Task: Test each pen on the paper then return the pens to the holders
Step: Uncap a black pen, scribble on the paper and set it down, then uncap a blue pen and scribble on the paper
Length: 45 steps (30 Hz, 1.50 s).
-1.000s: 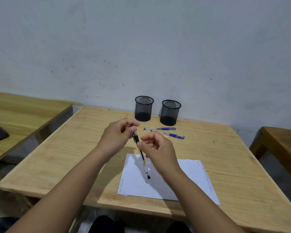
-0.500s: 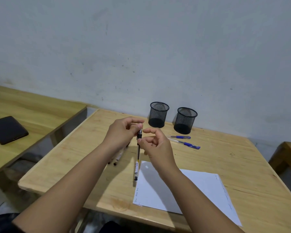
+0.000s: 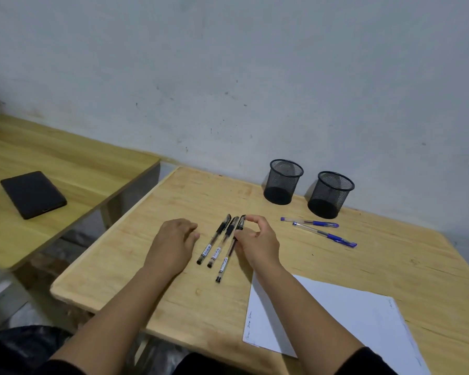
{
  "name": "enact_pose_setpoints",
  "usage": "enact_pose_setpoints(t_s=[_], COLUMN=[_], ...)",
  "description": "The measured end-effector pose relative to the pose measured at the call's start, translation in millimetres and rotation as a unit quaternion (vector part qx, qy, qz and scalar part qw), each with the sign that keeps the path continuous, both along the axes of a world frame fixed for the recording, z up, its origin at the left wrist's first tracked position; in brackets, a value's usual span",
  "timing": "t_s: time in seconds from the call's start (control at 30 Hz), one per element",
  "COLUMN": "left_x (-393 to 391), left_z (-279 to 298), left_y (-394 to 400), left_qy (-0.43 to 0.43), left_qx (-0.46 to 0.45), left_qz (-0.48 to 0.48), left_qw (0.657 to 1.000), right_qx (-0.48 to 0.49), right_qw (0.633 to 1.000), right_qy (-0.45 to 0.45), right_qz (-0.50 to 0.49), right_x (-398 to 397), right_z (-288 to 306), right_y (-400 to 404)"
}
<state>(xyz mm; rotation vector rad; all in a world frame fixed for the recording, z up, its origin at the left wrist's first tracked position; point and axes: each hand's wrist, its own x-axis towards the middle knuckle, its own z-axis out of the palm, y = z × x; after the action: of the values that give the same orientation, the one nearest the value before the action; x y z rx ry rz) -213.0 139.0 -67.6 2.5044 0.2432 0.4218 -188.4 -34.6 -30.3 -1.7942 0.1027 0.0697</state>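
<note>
Three black pens lie side by side on the wooden table (image 3: 146,266): the left black pen (image 3: 214,239), the middle black pen (image 3: 222,242) and the right black pen (image 3: 226,258). My right hand (image 3: 257,242) pinches the right black pen near its cap, between thumb and forefinger. My left hand (image 3: 173,242) hovers just left of the pens, its fingers loosely curled and holding nothing. Two blue pens (image 3: 313,223) (image 3: 328,235) lie in front of the two empty black mesh holders (image 3: 283,182) (image 3: 331,194). The white paper (image 3: 336,326) lies at the lower right.
A second wooden table (image 3: 65,163) stands to the left across a gap, with a black flat case (image 3: 33,194) on it. The wall runs right behind the holders. The table's near edge is close to my body.
The black pen that both hands held upright over the paper now lies beside two other black pens. My left hand has let go. The view has swung to the left.
</note>
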Motion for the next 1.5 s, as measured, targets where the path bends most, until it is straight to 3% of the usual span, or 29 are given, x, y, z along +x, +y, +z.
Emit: enact_pose_setpoints(t_s=[0.2,0.53,0.7,0.87,1.1,1.5], left_x=[2,0,8,24,45,83], left_z=[-4,-2,15,42,52,27], left_y=[-2,-3,-15,-59,-150,-243], left_qy=[-0.033,-0.029,0.039,0.032,-0.010,0.000], left_qx=[0.025,0.027,0.048,0.082,0.192,0.309], left_qz=[0.002,0.000,0.003,-0.043,-0.145,-0.209], left_qw=[0.999,0.999,0.998,0.995,0.971,0.928], right_qx=[-0.091,-0.195,-0.368,-0.477,-0.546,-0.547], right_qw=[0.996,0.980,0.923,0.865,0.825,0.829], right_qy=[0.001,-0.018,-0.071,-0.098,-0.098,-0.102], right_qz=[-0.024,0.019,0.091,0.119,0.109,0.051], right_x=[13,23,20,17,12,41], right_z=[-11,-14,4,16,23,5], right_y=[7,3,-24,-64,-122,-208])
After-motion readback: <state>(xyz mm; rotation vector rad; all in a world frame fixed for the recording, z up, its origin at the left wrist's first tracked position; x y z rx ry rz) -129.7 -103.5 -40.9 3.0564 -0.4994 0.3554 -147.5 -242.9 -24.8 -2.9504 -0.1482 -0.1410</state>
